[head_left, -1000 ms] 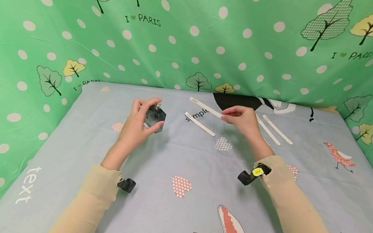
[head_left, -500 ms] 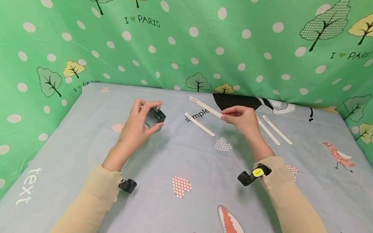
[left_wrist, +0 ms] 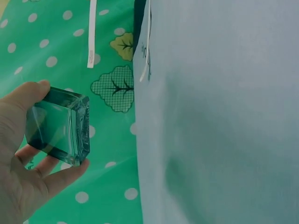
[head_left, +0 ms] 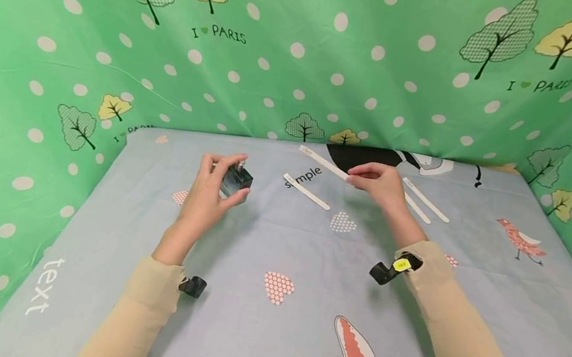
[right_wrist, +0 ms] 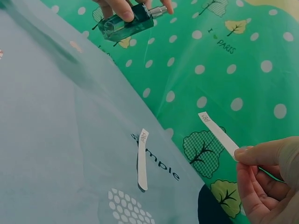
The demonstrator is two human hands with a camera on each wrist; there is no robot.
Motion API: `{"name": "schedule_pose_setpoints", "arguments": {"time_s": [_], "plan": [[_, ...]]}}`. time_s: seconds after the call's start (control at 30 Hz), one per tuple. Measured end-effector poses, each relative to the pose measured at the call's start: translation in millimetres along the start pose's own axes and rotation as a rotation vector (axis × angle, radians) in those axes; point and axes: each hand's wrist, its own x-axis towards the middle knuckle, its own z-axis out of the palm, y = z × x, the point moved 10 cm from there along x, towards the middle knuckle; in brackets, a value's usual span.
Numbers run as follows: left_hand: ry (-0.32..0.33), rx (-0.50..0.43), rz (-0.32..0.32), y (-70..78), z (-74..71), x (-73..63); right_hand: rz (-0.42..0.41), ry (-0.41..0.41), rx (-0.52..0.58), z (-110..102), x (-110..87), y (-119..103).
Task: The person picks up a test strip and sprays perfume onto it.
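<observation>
My left hand (head_left: 206, 191) grips a dark, clear-glass perfume bottle (head_left: 237, 182) at the left, raised above the cloth. In the right wrist view one fingertip lies at the top of its silver sprayer (right_wrist: 159, 11). The left wrist view shows the bottle's thick glass base (left_wrist: 83, 130), thumb on one side and fingers on the other. To the right, my right hand (head_left: 381, 187) pinches a white paper perfume test strip (head_left: 322, 162) by one end. Its free, printed end points toward the bottle, a gap apart. That strip also shows in the right wrist view (right_wrist: 218, 133).
On the grey-blue printed cloth (head_left: 228, 331) lies a second white strip (head_left: 307, 192), between the hands. Two more strips, one of them this strip (head_left: 426, 199), lie beyond the right wrist. A green dotted curtain (head_left: 285, 41) hangs behind the table.
My right hand has shifted slightly right, taking the strip farther from the bottle. The bottle has changed its tilt a little in my left hand, which stays about where it was.
</observation>
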Motion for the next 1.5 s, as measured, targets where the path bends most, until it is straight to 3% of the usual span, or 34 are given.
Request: {"name": "schedule_pose_setpoints", "arguments": {"time_s": [0.23, 0.9, 1.5], "plan": [[0.002, -0.030, -0.007, -1.3, -1.5, -1.1, 0.043, 0.001, 0.063, -8.3, -3.0, 7.6], [0.003, -0.010, 0.020, -0.4, -0.2, -0.4, 0.058, 0.062, 0.039, -43.7, -16.0, 35.1], [0.008, -0.019, 0.029, 1.1, -0.2, 0.7, 0.129, 0.099, -0.014, -65.5, -29.9, 72.5]]}}
